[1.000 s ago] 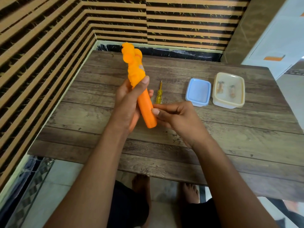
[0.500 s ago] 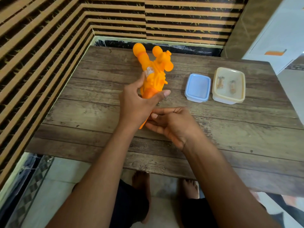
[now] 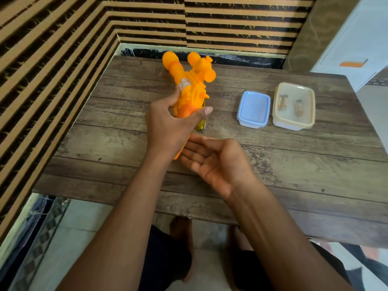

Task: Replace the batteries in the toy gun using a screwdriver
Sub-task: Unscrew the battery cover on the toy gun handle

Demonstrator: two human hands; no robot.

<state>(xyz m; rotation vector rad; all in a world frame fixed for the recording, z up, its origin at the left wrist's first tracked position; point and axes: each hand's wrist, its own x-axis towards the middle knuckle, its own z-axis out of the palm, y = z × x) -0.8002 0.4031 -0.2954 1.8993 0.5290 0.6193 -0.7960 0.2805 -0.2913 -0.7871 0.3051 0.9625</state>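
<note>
One toy gun [image 3: 190, 89], now turned broad side up above the table [image 3: 126, 143], sits clasped in the left hand [image 3: 168, 127]; the right hand [image 3: 218, 164] has let go, fingers loose, seemingly free to fetch the screwdriver [image 3: 201, 124] lying just beyond.

The left hand [image 3: 168, 127] grips the orange toy gun [image 3: 190, 89] above the wooden table [image 3: 294, 160]; the right hand [image 3: 218, 164] lies palm-up, fingers relaxed, just near of it. A yellow screwdriver [image 3: 201, 124] peeks out behind. Farther right sit a blue lid [image 3: 253, 109] and a clear container [image 3: 294, 106] holding what may be batteries [image 3: 283, 101].
</note>
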